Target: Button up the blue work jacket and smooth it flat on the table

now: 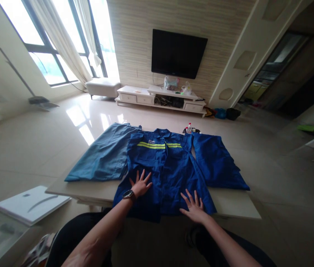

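A dark blue work jacket (148,157) with a collar and yellow-and-silver reflective stripes lies spread front-up on the low table (93,193), its lower hem hanging over the near edge. My left hand (140,186), with a watch (128,194) on the wrist, rests on the jacket's lower left part, fingers spread. On the lower right part my right hand (193,208) lies flat, its fingers also apart. To the left is a lighter blue garment (101,154), laid out flat. Another dark blue garment (216,161) lies folded on the right.
Behind the jacket stand a small bottle (189,128) and other small items. A white box (32,203) sits left of the table. Farther off are a TV cabinet (143,99), a wall television (177,53), a bench (103,88) and a dustpan (40,101).
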A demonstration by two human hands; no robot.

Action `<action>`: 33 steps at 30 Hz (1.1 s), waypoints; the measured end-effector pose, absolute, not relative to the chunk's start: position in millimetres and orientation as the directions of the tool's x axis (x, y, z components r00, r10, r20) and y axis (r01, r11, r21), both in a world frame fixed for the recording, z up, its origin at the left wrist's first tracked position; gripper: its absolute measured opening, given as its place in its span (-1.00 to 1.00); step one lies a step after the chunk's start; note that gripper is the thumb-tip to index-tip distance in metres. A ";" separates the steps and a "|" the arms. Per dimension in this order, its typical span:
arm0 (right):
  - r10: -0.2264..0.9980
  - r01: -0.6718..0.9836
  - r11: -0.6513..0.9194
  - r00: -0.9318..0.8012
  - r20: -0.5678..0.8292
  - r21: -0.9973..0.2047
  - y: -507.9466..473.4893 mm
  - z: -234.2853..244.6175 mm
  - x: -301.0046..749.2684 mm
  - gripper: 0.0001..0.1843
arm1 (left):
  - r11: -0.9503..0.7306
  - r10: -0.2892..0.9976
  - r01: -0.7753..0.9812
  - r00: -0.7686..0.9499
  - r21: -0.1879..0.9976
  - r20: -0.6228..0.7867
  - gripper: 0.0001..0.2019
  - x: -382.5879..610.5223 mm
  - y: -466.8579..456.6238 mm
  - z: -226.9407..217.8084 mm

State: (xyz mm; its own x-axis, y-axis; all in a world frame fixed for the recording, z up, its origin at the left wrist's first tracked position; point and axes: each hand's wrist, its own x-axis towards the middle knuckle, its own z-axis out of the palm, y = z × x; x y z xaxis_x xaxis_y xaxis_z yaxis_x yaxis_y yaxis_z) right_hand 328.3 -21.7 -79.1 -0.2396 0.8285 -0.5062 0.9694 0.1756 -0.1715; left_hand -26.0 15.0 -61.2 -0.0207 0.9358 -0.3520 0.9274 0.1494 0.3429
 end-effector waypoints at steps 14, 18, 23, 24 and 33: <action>0.816 0.985 0.095 -0.161 -0.555 -0.145 19.4 -81.1 295.0 -0.08 | 0.094 0.936 0.941 0.027 0.324 -0.350 -0.31 -22.0 72.7 -68.5; 0.820 0.983 0.092 -0.164 -0.549 -0.156 32.3 -81.6 287.3 -0.07 | 0.090 0.935 0.938 0.036 0.335 -0.353 -0.30 -23.2 84.6 -70.8; 0.821 0.984 0.103 -0.166 -0.546 -0.143 46.3 -82.8 282.1 -0.07 | 0.112 0.943 0.936 0.005 0.332 -0.332 -0.29 -21.5 87.3 -74.7; 0.823 0.986 0.102 -0.158 -0.546 -0.132 48.3 -83.6 281.2 -0.07 | 0.122 0.946 0.938 -0.010 0.325 -0.325 -0.29 -19.7 85.4 -75.7; 0.841 0.986 0.139 -0.168 -0.514 -0.095 45.5 -87.7 282.6 -0.10 | 0.211 0.925 0.939 -0.103 0.271 -0.366 -0.23 -18.4 42.2 -67.6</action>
